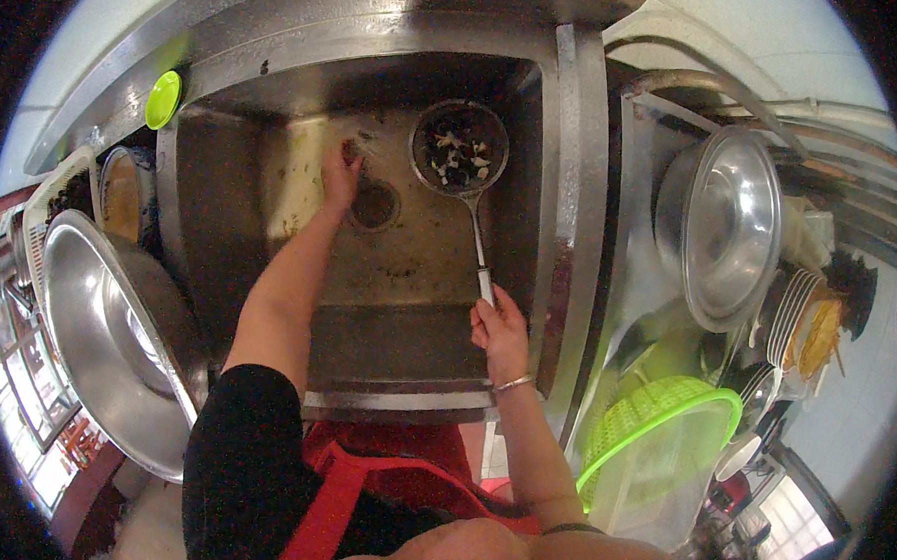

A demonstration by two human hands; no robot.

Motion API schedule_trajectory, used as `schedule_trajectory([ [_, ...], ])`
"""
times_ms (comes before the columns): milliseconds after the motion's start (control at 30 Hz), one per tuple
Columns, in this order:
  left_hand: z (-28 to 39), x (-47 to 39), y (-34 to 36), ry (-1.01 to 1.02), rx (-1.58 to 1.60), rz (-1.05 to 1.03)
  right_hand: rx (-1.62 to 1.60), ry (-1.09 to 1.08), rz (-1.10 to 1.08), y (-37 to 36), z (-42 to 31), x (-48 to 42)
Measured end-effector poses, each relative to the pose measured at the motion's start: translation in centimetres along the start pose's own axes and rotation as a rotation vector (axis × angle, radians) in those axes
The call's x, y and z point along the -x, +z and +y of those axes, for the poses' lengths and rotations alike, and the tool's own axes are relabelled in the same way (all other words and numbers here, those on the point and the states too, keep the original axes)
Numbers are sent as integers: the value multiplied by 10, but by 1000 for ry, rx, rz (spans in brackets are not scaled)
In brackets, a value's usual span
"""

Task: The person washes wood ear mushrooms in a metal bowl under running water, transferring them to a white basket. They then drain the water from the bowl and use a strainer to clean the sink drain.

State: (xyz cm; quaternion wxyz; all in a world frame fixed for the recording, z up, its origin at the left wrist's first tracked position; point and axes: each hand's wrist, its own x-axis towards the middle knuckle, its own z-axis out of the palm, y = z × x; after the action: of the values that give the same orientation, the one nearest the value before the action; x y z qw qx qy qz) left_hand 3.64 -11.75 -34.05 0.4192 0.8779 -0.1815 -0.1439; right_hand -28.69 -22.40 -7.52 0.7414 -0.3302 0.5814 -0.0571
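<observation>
My right hand [500, 329] is closed around the handle of a long-handled metal strainer [477, 229], held over the right side of a deep steel sink [416, 339]. Pale and dark scraps lie in the strainer's round bowl. My left hand [342, 172] reaches down to the sink's floor, just above and left of the round drain [374, 204] as pictured. Its fingers are bent close together near small dark scraps; whether they pinch something cannot be made out. More bits are scattered over the sink's floor.
A large steel basin [115, 340] stands at the left, near a white plastic basket [37, 239] and a round container [120, 194]. A green dish [163, 100] sits on the back left ledge. At the right are another steel basin [732, 228] and a green colander [660, 417].
</observation>
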Motion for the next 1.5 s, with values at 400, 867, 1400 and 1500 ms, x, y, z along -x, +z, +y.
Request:
schedule_trajectory([
  [400,33,28,-29,249,-515,-434,32,-18,-91,-4,4,-2],
  [867,-6,90,24,-210,-178,-49,89,19,-101,-1,5,-3],
  [1400,-68,75,35,-96,-41,-223,59,-6,-106,-1,8,-2],
  [1500,-92,70,33,-341,428,4,92,29,-146,0,8,-8],
])
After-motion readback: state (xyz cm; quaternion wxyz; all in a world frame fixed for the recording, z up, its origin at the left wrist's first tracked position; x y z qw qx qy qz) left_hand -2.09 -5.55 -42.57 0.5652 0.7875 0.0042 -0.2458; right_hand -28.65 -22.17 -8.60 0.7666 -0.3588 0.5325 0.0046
